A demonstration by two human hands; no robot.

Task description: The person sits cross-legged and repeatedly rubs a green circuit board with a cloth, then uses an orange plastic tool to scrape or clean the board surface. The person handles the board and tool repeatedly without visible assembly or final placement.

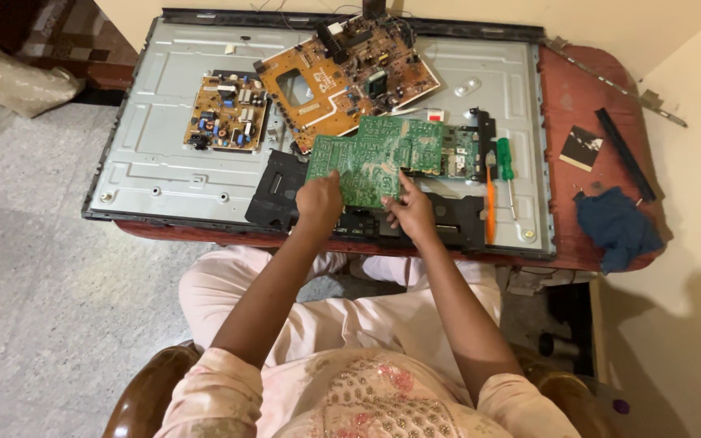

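The green circuit board [383, 154] lay on the grey metal back panel [156, 154] atop the bench [590, 105]. The left hand [320, 197] and right hand [412, 212] gripped its near edge, fingers closed on it. A large brown board [342, 73] sat behind, two screwdrivers [498, 182] just right.

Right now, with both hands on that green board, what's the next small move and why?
Probably lift the green circuit board slightly: left hand and right hand grip its near edge, and it overlaps the black bracket on the metal panel.
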